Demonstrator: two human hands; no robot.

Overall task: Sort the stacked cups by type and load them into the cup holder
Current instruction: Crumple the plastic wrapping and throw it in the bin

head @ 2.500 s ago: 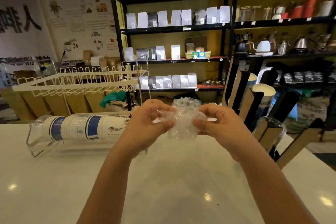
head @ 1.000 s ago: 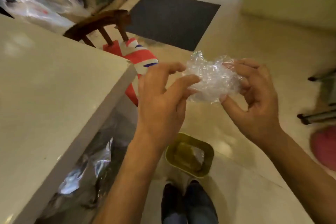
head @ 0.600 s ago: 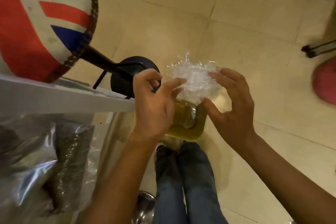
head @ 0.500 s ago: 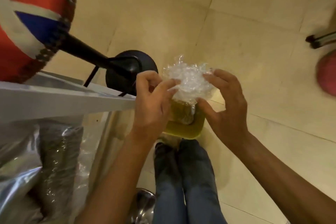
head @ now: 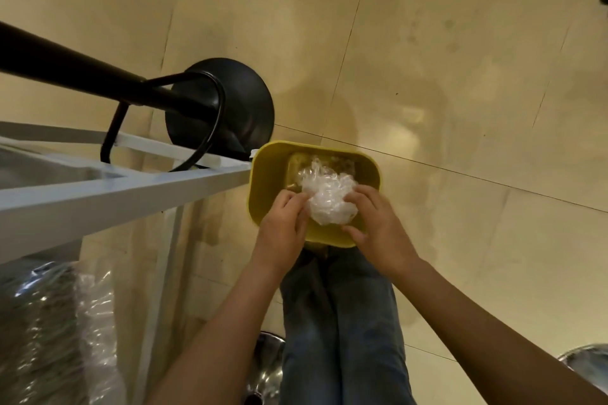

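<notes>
Crumpled plastic wrap [head: 329, 199] — above yellow bin [head: 263, 187]

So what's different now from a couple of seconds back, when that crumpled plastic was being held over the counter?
Both hands carried the plastic wrap away from the counter and down over the yellow bin. Left hand and right hand still pinch it from either side; nothing released.
</notes>
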